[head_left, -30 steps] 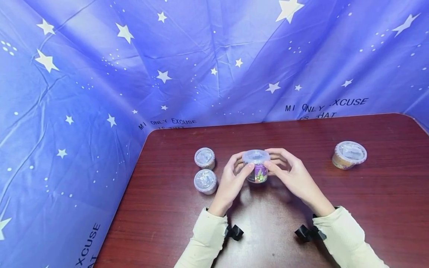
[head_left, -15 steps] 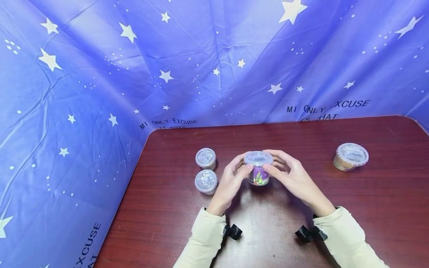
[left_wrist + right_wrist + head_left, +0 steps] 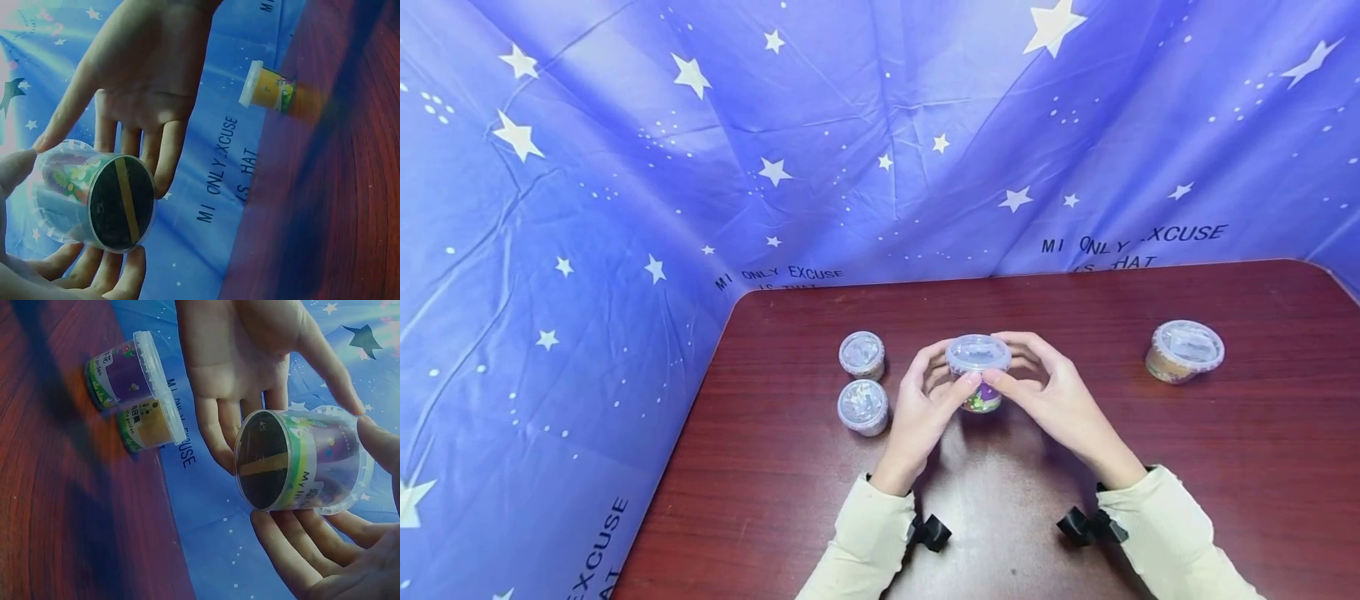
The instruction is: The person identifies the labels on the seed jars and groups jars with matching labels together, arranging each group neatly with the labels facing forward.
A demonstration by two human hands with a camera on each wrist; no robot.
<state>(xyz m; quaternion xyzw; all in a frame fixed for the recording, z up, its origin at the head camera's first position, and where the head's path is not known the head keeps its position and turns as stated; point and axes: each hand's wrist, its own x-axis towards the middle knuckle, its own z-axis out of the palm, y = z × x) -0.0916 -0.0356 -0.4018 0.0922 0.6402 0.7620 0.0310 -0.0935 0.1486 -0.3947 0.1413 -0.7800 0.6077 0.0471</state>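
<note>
Hands (image 3: 923, 408) curled round a clear lidded cup (image 3: 978, 358), above a dark-red table (image 3: 760, 475)

Dark-red table (image 3: 752, 450), blue star-printed cloth (image 3: 820, 108) behind, two lidded cups (image 3: 862, 407) at left, lone cup (image 3: 1184, 352) at right

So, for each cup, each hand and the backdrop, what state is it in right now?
Held cup: lid on, roughly upright, lifted off the table
Far left cup: lid on, standing upright
Near left cup: lid on, standing upright
Right cup: lid on, standing upright
Left hand: gripping the held cup
Right hand: gripping the held cup
Starry backdrop: hanging, creased
</note>
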